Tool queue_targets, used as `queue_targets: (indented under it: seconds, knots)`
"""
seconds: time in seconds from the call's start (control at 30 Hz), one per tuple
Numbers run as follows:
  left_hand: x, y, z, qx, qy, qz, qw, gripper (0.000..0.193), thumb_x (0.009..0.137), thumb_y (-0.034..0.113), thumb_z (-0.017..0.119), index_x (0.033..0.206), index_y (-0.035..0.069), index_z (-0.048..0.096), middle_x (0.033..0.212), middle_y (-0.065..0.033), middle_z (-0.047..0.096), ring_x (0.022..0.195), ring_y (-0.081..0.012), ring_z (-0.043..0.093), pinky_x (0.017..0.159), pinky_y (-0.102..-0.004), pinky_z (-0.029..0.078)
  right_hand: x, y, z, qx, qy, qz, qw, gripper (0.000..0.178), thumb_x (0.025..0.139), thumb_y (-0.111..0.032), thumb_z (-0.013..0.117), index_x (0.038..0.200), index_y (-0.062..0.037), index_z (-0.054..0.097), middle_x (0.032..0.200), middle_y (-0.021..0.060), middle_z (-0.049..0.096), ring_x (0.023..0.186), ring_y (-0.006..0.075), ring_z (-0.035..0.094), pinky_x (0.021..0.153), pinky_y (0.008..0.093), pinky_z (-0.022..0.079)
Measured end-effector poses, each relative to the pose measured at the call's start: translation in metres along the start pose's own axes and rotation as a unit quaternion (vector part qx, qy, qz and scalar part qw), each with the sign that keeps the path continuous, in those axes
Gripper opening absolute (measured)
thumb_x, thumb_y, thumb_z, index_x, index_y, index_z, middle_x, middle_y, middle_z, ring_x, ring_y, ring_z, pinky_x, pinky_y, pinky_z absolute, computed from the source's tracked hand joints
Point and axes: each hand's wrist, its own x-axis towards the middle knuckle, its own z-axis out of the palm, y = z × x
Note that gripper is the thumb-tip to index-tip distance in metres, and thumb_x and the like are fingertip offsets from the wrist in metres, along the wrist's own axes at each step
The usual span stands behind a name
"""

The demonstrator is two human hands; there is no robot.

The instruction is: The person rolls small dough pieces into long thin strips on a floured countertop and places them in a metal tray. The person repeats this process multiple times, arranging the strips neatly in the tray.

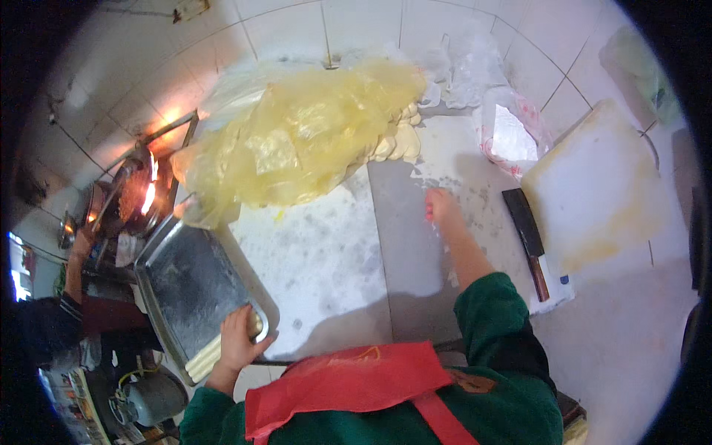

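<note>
My left hand (237, 340) lies over the near edge of a metal tray (194, 271), fingers curled round pale dough sticks (204, 362) lined up there. The stick ends (256, 324) show between its thumb and fingers. Over the grey part of the worktop, my right hand (443, 208) is closed, its fingertips turned inward. Whatever it may hold is hidden. Beyond it, flattened pale dough pieces (400, 143) stick out from under a crumpled yellow plastic sheet (297, 141).
A cleaver (527, 241) lies right of my right hand, beside a white cutting board (608, 193) leaning at the wall. Clear plastic bags (475, 70) sit at the back. At far left, another person's hand (83, 241) is by a flaming wok (137, 194); a gas cylinder (152, 397) stands below.
</note>
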Motion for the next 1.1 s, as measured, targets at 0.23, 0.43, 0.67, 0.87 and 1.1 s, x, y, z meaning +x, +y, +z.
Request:
queue_targets:
  seconds: [0.23,0.43,0.67,0.87,1.1]
  knots:
    - [-0.001,0.008,0.007,0.116,0.060,0.005,0.991,0.086,0.066,0.052,0.074,0.129,0.002,0.043,0.134,-0.0221,0.042,0.124,-0.0397,0.040,0.104,-0.0585,0.022,0.147,-0.056,0.014,0.141,0.030,-0.030,0.989,0.020,0.086,-0.023,0.057,0.084,-0.0038,0.060,0.074,0.0042,0.055,0.062,0.0135,0.050,0.056,0.0285,0.042]
    - [-0.009,0.007,0.013,0.153,0.034,-0.028,0.987,0.084,0.065,0.049,0.074,0.128,0.002,0.043,0.133,-0.0224,0.043,0.124,-0.0385,0.041,0.103,-0.0574,0.023,0.219,-0.069,0.051,0.104,-0.045,0.046,0.992,0.045,0.080,-0.027,0.064,0.108,0.0088,0.061,0.099,0.0210,0.066,0.089,0.0276,0.063,0.077,0.0393,0.048]
    - [-0.004,0.009,0.013,0.115,0.068,0.004,0.991,0.075,0.065,0.037,0.075,0.124,0.002,0.046,0.124,-0.0209,0.049,0.115,-0.0381,0.048,0.095,-0.0522,0.034,0.201,-0.087,0.072,0.062,-0.185,-0.016,0.981,0.037,0.083,-0.019,0.061,0.112,0.0045,0.058,0.105,0.0170,0.064,0.093,0.0251,0.063,0.079,0.0382,0.051]
    - [-0.005,0.010,0.012,0.093,0.062,-0.015,0.994,0.074,0.062,0.033,0.076,0.122,0.002,0.046,0.124,-0.0208,0.049,0.109,-0.0385,0.049,0.092,-0.0501,0.037,0.167,-0.089,0.064,0.299,-0.226,0.090,0.923,0.036,0.083,-0.011,0.057,0.115,0.0039,0.054,0.104,0.0158,0.063,0.093,0.0266,0.063,0.080,0.0414,0.051]
    - [-0.002,0.012,0.011,0.094,0.070,-0.004,0.993,0.074,0.062,0.032,0.077,0.122,0.004,0.046,0.124,-0.0200,0.049,0.106,-0.0376,0.050,0.090,-0.0480,0.038,0.168,-0.096,0.070,0.342,-0.282,0.040,0.896,0.033,0.081,-0.008,0.057,0.112,0.0022,0.055,0.100,0.0144,0.062,0.086,0.0276,0.064,0.075,0.0413,0.052]
